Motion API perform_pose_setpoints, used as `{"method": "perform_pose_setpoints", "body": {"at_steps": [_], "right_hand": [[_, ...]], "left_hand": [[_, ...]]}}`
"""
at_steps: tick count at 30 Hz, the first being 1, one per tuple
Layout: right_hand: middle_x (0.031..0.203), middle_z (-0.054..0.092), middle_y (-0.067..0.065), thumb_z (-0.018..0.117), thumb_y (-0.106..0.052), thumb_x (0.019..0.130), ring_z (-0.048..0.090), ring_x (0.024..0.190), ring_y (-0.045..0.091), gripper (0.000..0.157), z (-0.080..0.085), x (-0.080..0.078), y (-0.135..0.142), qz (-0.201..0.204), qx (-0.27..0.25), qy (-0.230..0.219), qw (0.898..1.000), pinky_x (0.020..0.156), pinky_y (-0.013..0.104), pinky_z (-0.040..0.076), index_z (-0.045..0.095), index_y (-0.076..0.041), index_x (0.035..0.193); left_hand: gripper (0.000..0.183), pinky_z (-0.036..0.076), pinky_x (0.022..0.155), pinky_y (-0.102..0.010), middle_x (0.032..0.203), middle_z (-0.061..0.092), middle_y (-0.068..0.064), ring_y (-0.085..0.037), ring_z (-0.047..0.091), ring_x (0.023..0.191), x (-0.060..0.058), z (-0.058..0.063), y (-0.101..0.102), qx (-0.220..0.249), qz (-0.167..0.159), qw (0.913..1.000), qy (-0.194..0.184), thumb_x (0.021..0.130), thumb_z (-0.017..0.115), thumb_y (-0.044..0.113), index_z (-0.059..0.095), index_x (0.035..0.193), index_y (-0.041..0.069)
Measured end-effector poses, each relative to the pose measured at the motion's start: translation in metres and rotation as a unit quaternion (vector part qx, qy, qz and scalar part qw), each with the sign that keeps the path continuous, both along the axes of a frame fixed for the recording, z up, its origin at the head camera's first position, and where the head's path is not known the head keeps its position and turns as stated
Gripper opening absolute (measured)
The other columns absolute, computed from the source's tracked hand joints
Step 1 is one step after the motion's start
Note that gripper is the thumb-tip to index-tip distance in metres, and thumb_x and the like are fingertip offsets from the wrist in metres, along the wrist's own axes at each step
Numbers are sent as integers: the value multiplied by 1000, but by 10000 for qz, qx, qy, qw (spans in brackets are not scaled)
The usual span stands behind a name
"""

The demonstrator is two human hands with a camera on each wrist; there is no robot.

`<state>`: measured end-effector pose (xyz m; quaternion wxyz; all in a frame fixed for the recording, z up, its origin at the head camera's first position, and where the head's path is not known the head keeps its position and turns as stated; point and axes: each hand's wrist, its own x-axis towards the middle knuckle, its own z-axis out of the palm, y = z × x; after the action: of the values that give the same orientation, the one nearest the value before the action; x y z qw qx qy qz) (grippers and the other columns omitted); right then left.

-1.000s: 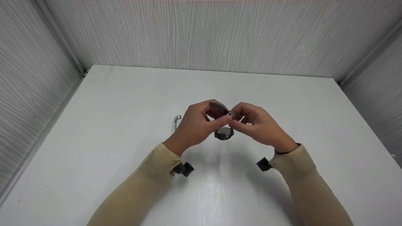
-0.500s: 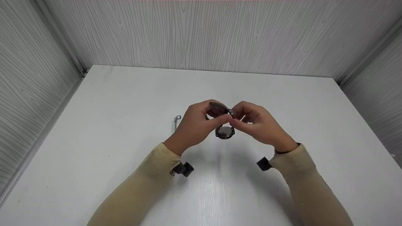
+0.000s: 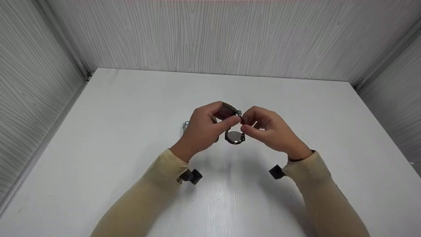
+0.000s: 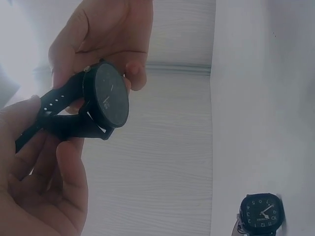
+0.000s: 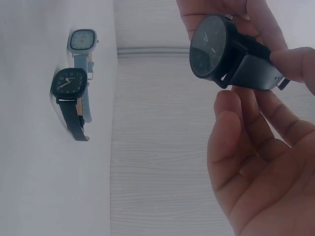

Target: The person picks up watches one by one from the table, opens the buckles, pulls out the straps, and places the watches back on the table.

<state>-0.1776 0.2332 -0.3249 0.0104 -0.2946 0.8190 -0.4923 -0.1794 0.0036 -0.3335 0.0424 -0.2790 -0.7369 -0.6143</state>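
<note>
A black round-faced wristwatch (image 3: 235,137) hangs in the air between both hands, its strap looped above the case. My left hand (image 3: 204,126) grips the strap between thumb and fingers. My right hand (image 3: 268,130) pinches the strap close to the left thumb. In the left wrist view, the dark dial of the wristwatch (image 4: 110,96) faces right, and a row of holes shows along one strap. The right wrist view shows the fingers of my right hand (image 5: 266,157) under the strap of the wristwatch (image 5: 211,46); part of the buckle end is hidden by fingers.
Two square-faced watches lie on the white table (image 3: 131,108): a black watch (image 5: 69,82) and, beside it, a pale blue watch (image 5: 82,40). In the head view my left hand mostly covers them. Wood-grain panels (image 3: 210,36) enclose the back and sides.
My left hand has shifted slightly left and up, raising its part of the strap; the thumbs have drawn apart a little. My right hand stays almost still, and the watch case tilts slightly.
</note>
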Motion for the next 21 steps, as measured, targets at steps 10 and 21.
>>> {"method": "perform_pose_setpoints", "body": {"at_steps": [10, 21], "right_hand": [[97, 66, 3, 72, -10, 96, 65, 81, 23, 7, -1, -2, 1, -148, 79, 36, 9999, 71, 29, 52, 66, -8, 99], [90, 67, 10, 70, -11, 98, 64, 80, 18, 13, -2, -5, 1, -921, -488, -161, 9944, 67, 25, 52, 62, -1, 100]], "left_hand": [[24, 57, 79, -36, 98, 73, 3, -14, 68, 88, -6, 3, -9, 340, 427, 9984, 158, 96, 75, 32, 73, 109, 13], [28, 57, 81, -33, 104, 72, 3, -12, 67, 98, -18, -4, -17, 475, 909, 9945, 223, 100, 71, 30, 71, 118, 9]]}}
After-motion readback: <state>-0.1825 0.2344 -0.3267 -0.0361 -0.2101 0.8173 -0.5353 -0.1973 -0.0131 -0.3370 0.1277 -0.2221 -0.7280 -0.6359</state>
